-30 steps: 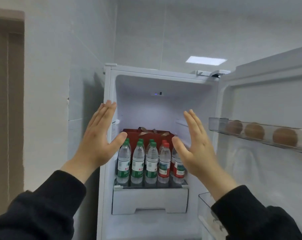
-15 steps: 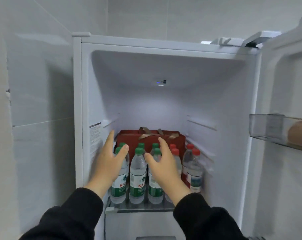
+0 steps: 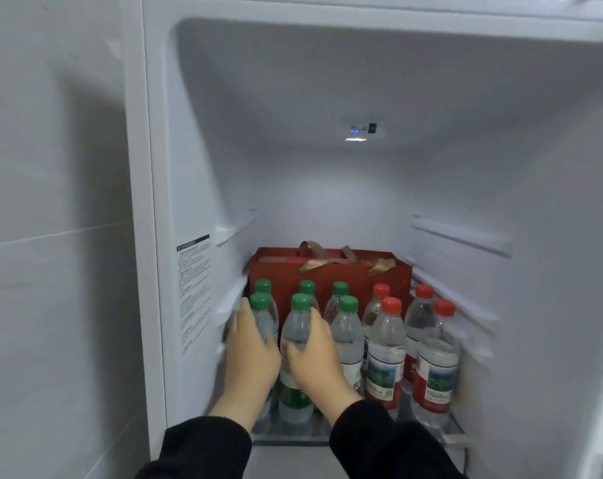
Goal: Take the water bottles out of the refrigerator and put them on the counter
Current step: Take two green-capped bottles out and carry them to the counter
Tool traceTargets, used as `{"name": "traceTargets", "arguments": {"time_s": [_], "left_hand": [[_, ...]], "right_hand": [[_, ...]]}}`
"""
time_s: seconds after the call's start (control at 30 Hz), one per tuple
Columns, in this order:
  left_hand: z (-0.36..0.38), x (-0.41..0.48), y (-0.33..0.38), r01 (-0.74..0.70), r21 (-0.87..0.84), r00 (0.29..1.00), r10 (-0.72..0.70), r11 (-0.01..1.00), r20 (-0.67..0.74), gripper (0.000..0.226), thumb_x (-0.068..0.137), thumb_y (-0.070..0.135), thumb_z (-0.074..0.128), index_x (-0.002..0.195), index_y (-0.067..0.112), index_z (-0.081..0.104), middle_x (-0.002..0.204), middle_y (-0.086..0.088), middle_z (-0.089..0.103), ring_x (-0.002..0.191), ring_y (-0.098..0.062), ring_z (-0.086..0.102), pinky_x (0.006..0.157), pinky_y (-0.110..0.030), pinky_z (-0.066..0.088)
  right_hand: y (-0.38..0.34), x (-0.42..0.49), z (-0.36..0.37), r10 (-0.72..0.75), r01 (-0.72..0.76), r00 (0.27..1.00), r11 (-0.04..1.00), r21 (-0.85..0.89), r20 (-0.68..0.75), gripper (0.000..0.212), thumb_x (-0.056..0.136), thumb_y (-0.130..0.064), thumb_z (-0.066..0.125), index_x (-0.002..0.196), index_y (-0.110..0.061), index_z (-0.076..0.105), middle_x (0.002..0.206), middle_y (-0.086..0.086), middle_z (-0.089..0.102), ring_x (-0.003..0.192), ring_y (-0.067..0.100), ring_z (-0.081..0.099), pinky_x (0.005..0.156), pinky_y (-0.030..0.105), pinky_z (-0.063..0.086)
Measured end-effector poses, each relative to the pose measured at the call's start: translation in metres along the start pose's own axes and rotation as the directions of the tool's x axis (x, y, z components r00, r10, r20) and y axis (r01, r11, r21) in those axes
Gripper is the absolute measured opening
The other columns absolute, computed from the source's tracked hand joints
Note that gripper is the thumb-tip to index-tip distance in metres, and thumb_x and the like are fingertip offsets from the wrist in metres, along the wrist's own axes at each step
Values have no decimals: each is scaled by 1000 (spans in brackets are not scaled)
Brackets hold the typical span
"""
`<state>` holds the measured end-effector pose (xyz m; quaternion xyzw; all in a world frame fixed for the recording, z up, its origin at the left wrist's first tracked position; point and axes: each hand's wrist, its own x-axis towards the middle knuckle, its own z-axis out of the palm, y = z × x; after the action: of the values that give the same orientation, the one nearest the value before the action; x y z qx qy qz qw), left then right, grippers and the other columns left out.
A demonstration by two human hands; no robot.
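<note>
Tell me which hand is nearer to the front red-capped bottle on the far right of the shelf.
Right. The right hand is on the middle green-capped bottles, with one red-capped bottle between it and the far-right red-capped bottle. The left hand is farther away, at the leftmost green-capped bottle.

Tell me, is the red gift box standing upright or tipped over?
Upright: the red gift box stands behind the bottles, ribbon handles on top.

I stand close before the open refrigerator compartment (image 3: 327,188), its white walls filling most of my view. On its ceiling a small control panel (image 3: 362,128) glows blue. Empty shelf rails (image 3: 460,238) run along its side walls. Left of the compartment, a printed label (image 3: 193,292) sits on the inner wall, and beyond that, pale grey wall tiles (image 3: 51,202) lie in shadow.
</note>
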<state>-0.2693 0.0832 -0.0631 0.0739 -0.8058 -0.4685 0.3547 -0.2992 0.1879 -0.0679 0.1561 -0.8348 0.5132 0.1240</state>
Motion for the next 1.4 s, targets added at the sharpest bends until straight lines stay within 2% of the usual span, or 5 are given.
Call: {"name": "traceTargets", "arguments": {"time_s": [0.17, 0.43, 0.73, 0.97, 1.4], "left_hand": [[-3, -11, -1, -10, 170, 1000, 12, 985, -7, 62, 80, 12, 71, 135, 20, 42, 129, -3, 41, 109, -24, 55, 84, -33, 50], [-25, -24, 7, -77, -7, 997, 76, 997, -20, 36, 79, 16, 71, 105, 36, 55, 101, 12, 62, 92, -6, 61, 75, -25, 51], [-82, -41, 60, -108, -106, 994, 108, 988, -6, 43, 72, 18, 84, 100, 41, 62, 89, 24, 69, 81, 11, 63, 56, -7, 43], [-127, -71, 102, -94, -310, 987, 129, 946, 96, 35, 69, 14, 87, 95, 29, 69, 85, 9, 75, 84, -8, 69, 61, -23, 49], [-169, -188, 246, -130, -682, 751, 520, 720, 406, 50, 45, 29, 93, 91, 30, 73, 92, -1, 78, 80, -19, 75, 72, -37, 56]], "right_hand": [[8, -10, -4, -2, 1, 1000, 1000, 23, 2, 82, 88, -28, 72, 152, -21, 22, 148, 1, 42, 135, 18, 42, 106, 30, 39], [12, -24, -25, 20, -18, 1000, 987, 159, -8, 78, 74, -30, 77, 140, -37, 36, 130, -9, 58, 115, 10, 59, 94, 33, 53], [-27, -50, -78, -112, 131, 988, 972, 196, -107, 70, 74, -23, 81, 120, -59, 44, 97, -23, 64, 90, -17, 60, 59, 5, 47], [-92, -140, -134, -166, 199, 966, 967, 158, -197, 77, 72, -28, 84, 94, -83, 34, 98, -59, 45, 89, -33, 47, 47, -1, 41], [-180, -349, -271, -155, 164, 876, 986, -20, -458, 56, 62, -42, 85, 98, -66, 50, 104, -12, 68, 90, 4, 70, 68, 26, 59]]}}
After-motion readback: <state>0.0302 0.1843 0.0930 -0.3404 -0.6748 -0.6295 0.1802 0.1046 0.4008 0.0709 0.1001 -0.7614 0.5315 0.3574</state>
